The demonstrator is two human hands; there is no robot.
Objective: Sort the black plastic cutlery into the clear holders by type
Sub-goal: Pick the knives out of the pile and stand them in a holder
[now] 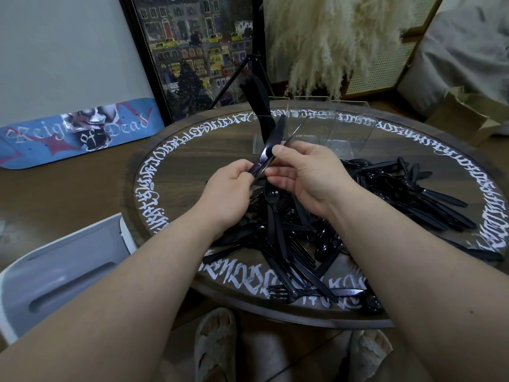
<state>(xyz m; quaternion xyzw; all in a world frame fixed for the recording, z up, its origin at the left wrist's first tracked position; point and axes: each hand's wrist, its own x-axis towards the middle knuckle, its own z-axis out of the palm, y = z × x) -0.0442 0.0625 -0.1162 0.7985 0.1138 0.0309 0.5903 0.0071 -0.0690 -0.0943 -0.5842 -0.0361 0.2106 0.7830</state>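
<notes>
Hands: while both hands meet at the centre of the frame, the left hand [231, 186] curls its fingers round the handle end of a black plastic knife [271, 142], and the right hand [305, 172] pinches the same knife higher up between thumb and fingers.
Knife: it slants up and to the right from the hands, its blade tip reaching in front of the clear holders; a second thin black piece lies close beside it in the grip, its type unclear.
Holders: the clear holders [349, 133] stand in a row at the far edge of the round table [192, 150], just above the hands; the leftmost one holds a bundle of upright black knives [257, 106].
Pile: loose black cutlery [300, 252], forks, knives and spoons mixed, lies heaped on the table below and to the right of the hands.
Surroundings: a skateboard deck [77, 133] leans at upper left, a framed picture [192, 51] behind the table, pampas grass [330, 42] at upper right, a white chair [63, 271] at lower left.
</notes>
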